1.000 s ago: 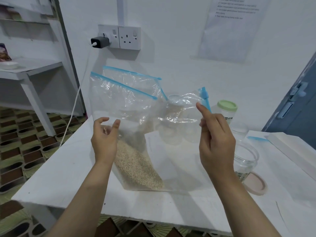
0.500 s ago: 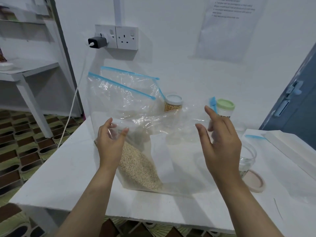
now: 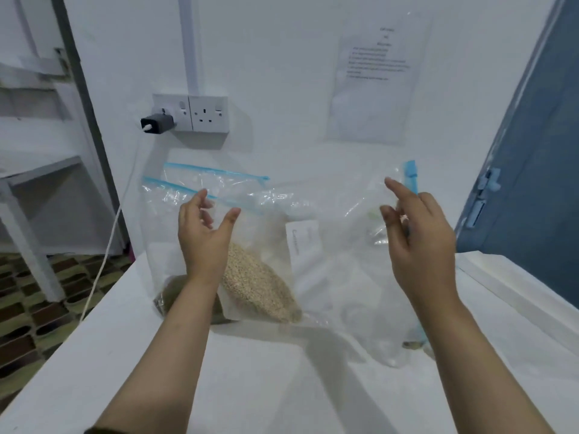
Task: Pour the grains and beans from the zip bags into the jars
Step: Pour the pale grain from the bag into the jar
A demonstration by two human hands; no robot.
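Gripping nothing firmly, we are spreading both hands against a large clear zip bag (image 3: 313, 245) with a blue zipper strip, standing it on the white table (image 3: 125, 355) so its mouth is facing up for opening. Pale grains (image 3: 260, 286) are settling low in its left corner. Our left hand (image 3: 203, 239) is hovering, fingers loosely apart; our right hand (image 3: 419, 236) is reaching, fingers relaxed, toward the zipper end. We are seeing no jar clearly.

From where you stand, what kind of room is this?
Probably a plain workroom or test room rather than a home kitchen: a white table against a bare wall with a double wall socket, a printed instruction sheet stuck up, and a white shelf unit over a patterned tile floor.
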